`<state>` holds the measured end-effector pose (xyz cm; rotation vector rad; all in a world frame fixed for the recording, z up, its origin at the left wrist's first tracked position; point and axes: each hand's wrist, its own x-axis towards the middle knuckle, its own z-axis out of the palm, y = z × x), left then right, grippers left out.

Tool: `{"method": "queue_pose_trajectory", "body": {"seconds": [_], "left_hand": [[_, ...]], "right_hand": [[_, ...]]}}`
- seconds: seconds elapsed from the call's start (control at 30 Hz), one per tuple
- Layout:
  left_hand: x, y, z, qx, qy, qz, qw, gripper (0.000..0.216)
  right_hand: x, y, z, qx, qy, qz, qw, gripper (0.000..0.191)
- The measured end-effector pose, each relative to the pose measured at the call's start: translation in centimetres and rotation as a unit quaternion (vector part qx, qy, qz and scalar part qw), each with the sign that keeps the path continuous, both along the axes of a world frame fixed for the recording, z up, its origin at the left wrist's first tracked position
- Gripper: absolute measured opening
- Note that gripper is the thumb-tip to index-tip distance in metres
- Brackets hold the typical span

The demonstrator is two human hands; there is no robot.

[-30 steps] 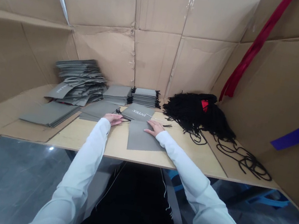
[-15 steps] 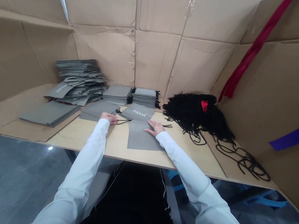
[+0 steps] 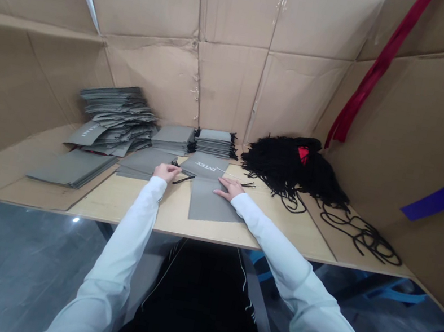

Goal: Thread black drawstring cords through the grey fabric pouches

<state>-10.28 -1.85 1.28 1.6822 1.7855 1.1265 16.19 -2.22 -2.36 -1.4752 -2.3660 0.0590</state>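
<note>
A grey drawstring pouch [image 3: 212, 205] lies flat near the table's front edge, partly over another grey piece printed with white letters [image 3: 206, 164]. My right hand [image 3: 230, 189] rests on the pouch's upper right part with its fingers spread. A thin, light rod [image 3: 224, 173] shows just beyond those fingers. At the pouch's left side, my left hand [image 3: 167, 172] is closed in a pinch on a black cord [image 3: 183, 179] that runs to the pouch's upper edge. Black cord ends [image 3: 248, 184] stick out on the right.
Grey pieces form a tall, uneven stack [image 3: 121, 114] and a low stack [image 3: 73, 167] on the left. Two neat stacks stand at the back, one of them corded [image 3: 214, 143]. A heap of black cords [image 3: 291, 164] lies right. Cardboard walls [image 3: 227, 87] enclose the table.
My left hand has moved slightly to the right and up, closer to the pouch, and the cord beside it is less spread. My right hand has stayed in place.
</note>
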Motion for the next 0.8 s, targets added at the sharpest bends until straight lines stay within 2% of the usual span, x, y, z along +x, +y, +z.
{"method": "queue_pose_trajectory", "body": {"seconds": [0.13,0.27,0.43,0.57,0.67,0.8], "left_hand": [[1.7,0.0,-0.8,-0.024,0.039,-0.104,0.993,0.029],[3.0,0.3,-1.6,0.004,0.068,-0.138,0.988,0.017],[3.6,0.5,-1.8,0.026,0.020,-0.125,0.992,0.006],[3.8,0.1,-1.4,-0.007,-0.031,-0.112,0.993,0.008],[3.7,-0.1,-1.1,-0.011,0.012,-0.108,0.994,0.008],[3.3,0.2,-1.0,-0.019,0.025,-0.073,0.997,0.010]], "right_hand": [[0.0,0.1,0.0,0.013,-0.004,0.004,1.000,0.059],[0.0,0.2,0.0,0.017,-0.005,0.005,1.000,0.059],[-0.2,-0.1,-0.1,0.026,0.005,0.017,1.000,0.058],[0.2,0.4,-0.1,0.045,0.030,0.017,0.998,0.061],[1.9,1.6,0.0,0.049,0.057,-0.043,0.996,0.053],[6.0,2.7,0.1,0.050,0.046,-0.137,0.988,0.029]]}}
